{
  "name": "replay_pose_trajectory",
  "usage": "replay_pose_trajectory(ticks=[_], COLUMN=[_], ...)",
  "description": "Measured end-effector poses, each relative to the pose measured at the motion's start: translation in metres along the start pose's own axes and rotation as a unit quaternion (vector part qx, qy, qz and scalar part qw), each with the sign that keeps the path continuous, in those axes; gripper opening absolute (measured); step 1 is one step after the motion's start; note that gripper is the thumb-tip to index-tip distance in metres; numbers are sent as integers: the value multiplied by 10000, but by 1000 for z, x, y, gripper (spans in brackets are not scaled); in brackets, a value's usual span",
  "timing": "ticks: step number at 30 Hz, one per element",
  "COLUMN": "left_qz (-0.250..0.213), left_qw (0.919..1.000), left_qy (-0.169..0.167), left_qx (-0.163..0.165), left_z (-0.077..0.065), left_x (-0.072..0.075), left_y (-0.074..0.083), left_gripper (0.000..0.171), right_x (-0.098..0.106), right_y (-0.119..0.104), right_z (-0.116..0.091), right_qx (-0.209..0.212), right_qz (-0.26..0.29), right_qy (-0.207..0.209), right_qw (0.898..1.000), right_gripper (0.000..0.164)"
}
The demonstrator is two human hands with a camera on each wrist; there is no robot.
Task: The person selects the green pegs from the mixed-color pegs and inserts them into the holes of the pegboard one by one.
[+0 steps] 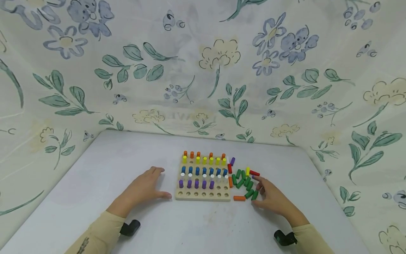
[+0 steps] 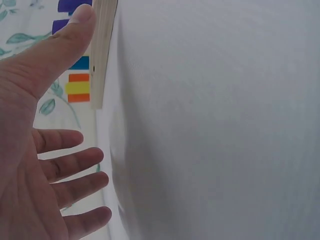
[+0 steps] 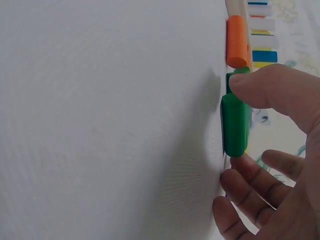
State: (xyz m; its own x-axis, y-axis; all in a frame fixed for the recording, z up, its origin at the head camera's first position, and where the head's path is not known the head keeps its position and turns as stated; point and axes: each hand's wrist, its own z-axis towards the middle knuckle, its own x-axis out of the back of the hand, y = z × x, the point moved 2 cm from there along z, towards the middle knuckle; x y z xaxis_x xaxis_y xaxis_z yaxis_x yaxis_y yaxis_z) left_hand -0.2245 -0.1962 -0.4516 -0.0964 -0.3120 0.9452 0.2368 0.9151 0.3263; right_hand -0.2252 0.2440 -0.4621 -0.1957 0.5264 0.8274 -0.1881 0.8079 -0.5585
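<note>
A wooden pegboard stands mid-table, holding rows of orange, yellow, blue, white and purple pegs; the nearest row of holes has none. My left hand is just left of the board, fingers and thumb spread, holding nothing. In the left wrist view its thumb overlaps the board's edge. Right of the board lie several loose green pegs. My right hand reaches over their right side, fingers loosely bent. In the right wrist view its thumb tip is close beside a green peg; whether they touch I cannot tell.
Among the loose pegs are a yellow peg, a red peg, a purple peg and an orange peg. The white tabletop meets a floral cloth at the back and sides.
</note>
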Motion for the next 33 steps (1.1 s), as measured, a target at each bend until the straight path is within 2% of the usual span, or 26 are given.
replay_pose_trajectory(ticks=[10,24,33], left_qz=[-77,-219,-159], left_qw=[9998,9985,9981], left_qy=[-188,-477,-569], left_qx=[-19,-161,-185], left_z=[3,4,4], left_x=[-6,-11,-11], left_y=[10,24,27], left_gripper=[116,114,107], right_x=[-2,1,4], right_y=[2,2,5], right_z=[0,-2,-4], right_qx=[41,75,55], right_qz=[-218,-270,141], right_qy=[71,148,170], right_qw=[9997,9995,9997], right_gripper=[84,73,58])
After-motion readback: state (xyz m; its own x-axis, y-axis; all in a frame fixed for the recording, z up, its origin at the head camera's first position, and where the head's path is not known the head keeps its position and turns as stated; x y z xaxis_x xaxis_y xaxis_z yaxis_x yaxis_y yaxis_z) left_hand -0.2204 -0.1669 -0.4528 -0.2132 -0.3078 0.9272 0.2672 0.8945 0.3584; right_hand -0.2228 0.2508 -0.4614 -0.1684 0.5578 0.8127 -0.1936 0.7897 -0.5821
